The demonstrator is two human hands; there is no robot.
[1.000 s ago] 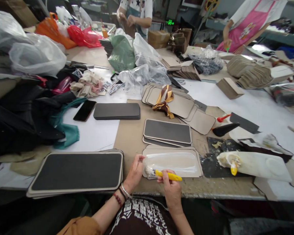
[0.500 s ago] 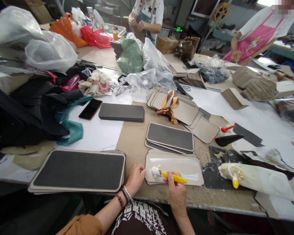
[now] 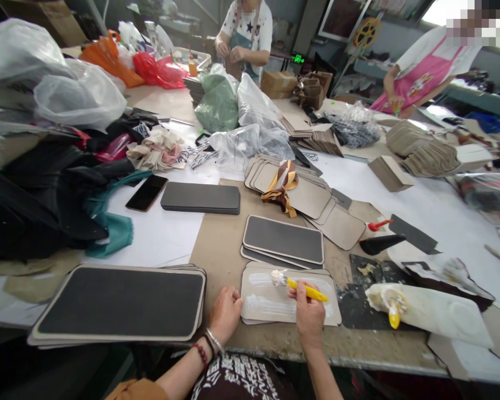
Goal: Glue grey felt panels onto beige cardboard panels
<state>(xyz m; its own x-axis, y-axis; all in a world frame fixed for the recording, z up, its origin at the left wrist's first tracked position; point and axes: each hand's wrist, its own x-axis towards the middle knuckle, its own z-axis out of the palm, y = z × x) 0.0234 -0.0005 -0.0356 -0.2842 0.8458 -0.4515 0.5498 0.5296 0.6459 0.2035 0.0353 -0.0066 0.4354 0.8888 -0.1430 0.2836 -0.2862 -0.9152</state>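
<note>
right hand (image 3: pixel 310 318) closed around yellow brush (image 3: pixel 292 284), bristles (image 3: pixel 277 278) at the white-smeared beige board (image 3: pixel 281 295), lying near front edge of table (image 3: pixel 370 349), left hand (image 3: pixel 225 315) curled beside its left side, whether gripping i cannot tell

I see brown left sleeve (image 3: pixel 138 390), dark top (image 3: pixel 246 382) with white characters (image 3: pixel 237 369), dark-red beaded bracelet (image 3: pixel 200 354), black band (image 3: pixel 209 345), silver bangle (image 3: pixel 215 340).
</note>
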